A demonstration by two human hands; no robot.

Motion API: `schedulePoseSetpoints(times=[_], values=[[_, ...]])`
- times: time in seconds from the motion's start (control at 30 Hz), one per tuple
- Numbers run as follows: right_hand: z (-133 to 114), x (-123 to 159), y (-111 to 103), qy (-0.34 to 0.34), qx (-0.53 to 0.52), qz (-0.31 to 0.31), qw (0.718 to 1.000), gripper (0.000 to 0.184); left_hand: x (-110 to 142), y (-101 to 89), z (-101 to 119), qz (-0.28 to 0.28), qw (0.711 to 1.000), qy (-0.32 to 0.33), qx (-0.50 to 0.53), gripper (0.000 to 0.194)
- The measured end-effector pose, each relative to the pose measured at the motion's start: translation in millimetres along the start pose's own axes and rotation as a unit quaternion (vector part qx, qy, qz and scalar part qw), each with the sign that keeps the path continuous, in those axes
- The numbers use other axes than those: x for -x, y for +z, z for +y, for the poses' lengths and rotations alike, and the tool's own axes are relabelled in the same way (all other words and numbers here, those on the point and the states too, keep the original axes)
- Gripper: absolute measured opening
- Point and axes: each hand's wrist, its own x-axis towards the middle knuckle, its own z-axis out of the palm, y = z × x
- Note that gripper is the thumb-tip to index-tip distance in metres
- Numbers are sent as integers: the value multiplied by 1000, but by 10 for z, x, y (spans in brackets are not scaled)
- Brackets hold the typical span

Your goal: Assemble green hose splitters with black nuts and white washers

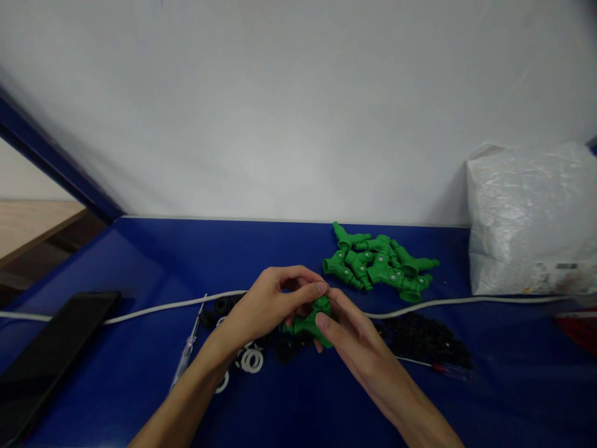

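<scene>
On blue table [209,249], note green fittings [380,269] near back edge, white bag [532,224] farther right, dark device [60,354] toward left edge.

Over the far left, the glossy blue desk [186,255] is open to pass; the left grip [268,308] and right grip [357,336] bar the centre, a heap of branched green plastic fittings [380,264] and a bulky white plastic package [532,218] crowd the far right, and a thin white cable [466,300] crosses left to right
</scene>
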Motion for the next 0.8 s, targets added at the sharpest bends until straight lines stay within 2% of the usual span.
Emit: schedulePoseSetpoints(times=[0.1,0.33,0.57,0.8], values=[[-1,-5,14,7,-30,16,999,26,-13,20,-22,-6,1000,-2,6,39],[1,-37,49,13,-47,72,996,34,-9,62,-20,-33,999,-1,36,39],[-41,-20,56,7,-68,61,996,31,-6,67,12,-53,997,8,61,39],[-63,-8,64,14,-86,53,995,28,2,86,22,-49,997,12,67,43]])
